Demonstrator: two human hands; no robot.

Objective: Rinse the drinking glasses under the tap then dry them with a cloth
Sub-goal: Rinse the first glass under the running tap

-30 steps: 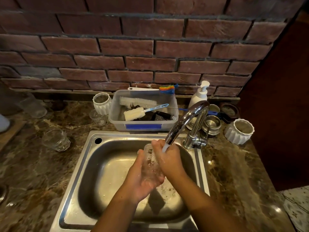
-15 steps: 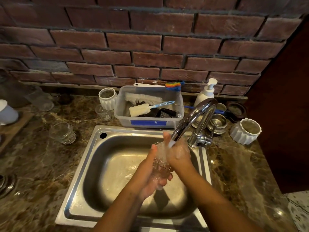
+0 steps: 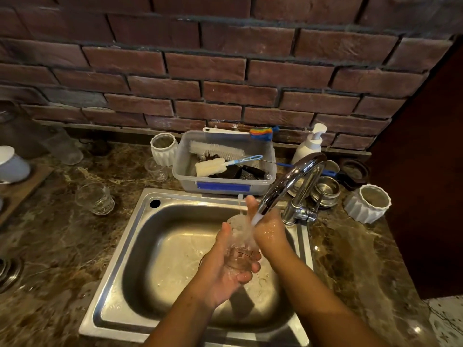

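Note:
A clear drinking glass [image 3: 239, 246] is held over the steel sink [image 3: 140, 236] under water running from the chrome tap [image 3: 288, 182]. My left hand [image 3: 224, 271] cups the glass from below with its fingers curled round the base. On the glass's right side my right hand [image 3: 268, 226] grips it near the rim, wet, directly under the spout. Two more clear glasses stand on the counter at the left: a faceted one [image 3: 94, 198] and a small one [image 3: 156, 169]. I see no cloth.
A plastic tub [image 3: 225, 185] of brushes sits behind the sink, flanked by white ribbed pots [image 3: 163, 149] [image 3: 368, 207]. A soap pump [image 3: 309, 144] and steel cups [image 3: 327, 190] stand behind the tap. At the far left are a white mug [image 3: 12, 164] and a wooden board.
Both hands have lifted the glass slightly toward the spout and turned it in the stream. My view has shifted left and down a little.

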